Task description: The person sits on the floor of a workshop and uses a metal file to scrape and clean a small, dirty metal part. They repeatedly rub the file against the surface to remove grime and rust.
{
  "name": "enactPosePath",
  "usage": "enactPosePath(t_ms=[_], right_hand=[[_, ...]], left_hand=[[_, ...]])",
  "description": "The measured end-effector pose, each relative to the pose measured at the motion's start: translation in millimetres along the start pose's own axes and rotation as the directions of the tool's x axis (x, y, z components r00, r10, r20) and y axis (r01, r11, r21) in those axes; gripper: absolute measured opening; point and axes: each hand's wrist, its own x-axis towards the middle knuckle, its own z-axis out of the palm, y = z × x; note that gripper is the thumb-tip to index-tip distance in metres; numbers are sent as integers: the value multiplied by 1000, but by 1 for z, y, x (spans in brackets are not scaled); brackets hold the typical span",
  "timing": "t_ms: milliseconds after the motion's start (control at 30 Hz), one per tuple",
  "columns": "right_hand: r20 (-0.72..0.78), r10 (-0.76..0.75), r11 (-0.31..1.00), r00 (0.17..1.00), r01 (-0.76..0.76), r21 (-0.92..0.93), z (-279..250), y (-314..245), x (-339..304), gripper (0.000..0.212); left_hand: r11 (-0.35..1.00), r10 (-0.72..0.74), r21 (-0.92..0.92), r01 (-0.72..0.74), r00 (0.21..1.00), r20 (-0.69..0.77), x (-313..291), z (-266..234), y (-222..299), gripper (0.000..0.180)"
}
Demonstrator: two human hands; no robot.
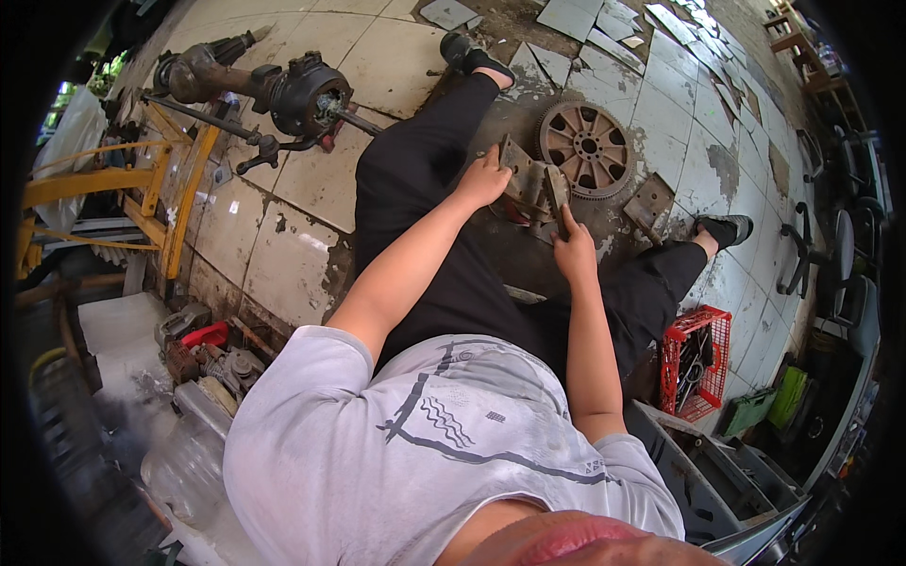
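My left hand (484, 179) is closed on the edge of a rusty metal bracket (533, 187) with flat plates, held between my spread legs. In my right hand (574, 253) is the handle of a narrow, flat-topped tool (559, 191); its exact kind is hard to make out. The tool's head lies against or just over the bracket's right side; contact is not clear. Just beyond the bracket a rusty toothed flywheel (585, 149) lies flat on the floor. A square rusty plate (649, 205) with holes lies to the right of it.
A greasy axle housing (302, 94) lies at far left, near a yellow metal frame (175, 193). By my right leg stands a red plastic basket (696, 363) with tools. Grey metal trays (703, 472) are at lower right. Broken tiles (618, 42) lie at the back.
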Motion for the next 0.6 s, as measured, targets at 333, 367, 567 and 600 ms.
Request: enactPosePath(t_ms=[333,367,567,600], right_hand=[[-60,4,996,998,1,90,6,-7,33,69],[-97,-32,990,995,45,133,5,-4,25,69],[-178,-43,979,983,77,190,40,-14,28,65],[-152,-25,978,988,55,200,36,-11,30,65]], left_hand=[[967,166,204,-154,985,-45,17,20,-24,57],[964,189,198,-181,982,-25,10,15,-3,51],[904,349,308,-297,928,-129,3,8,-8,28],[913,336,293,-283,931,-146,5,10,-15,27]])
